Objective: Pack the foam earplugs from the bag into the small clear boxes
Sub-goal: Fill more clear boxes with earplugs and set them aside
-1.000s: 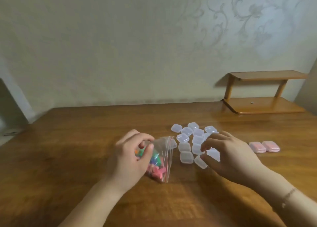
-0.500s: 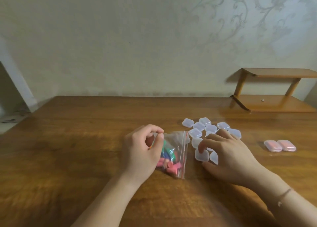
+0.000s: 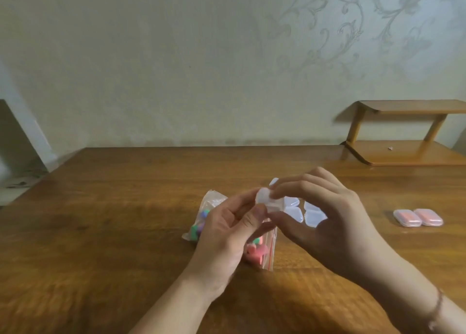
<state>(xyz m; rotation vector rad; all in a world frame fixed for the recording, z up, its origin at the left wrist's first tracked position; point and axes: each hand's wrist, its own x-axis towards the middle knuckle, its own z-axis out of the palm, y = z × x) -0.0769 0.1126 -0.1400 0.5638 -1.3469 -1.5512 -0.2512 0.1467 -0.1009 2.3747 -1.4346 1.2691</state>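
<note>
A small clear box is held above the table between both hands. My left hand pinches its left side with thumb and fingers. My right hand pinches its right side, fingers on top and thumb below. Under my left hand lies the clear zip bag with pink, green and blue foam earplugs inside. Several empty clear boxes lie on the table behind my right hand, partly hidden by it.
Two shut boxes with pink earplugs inside sit at the right on the wooden table. A small wooden shelf stands at the back right against the wall.
My right hand has lifted one clear box from the pile. My left hand has let go of the bag and come up to hold the box too.
</note>
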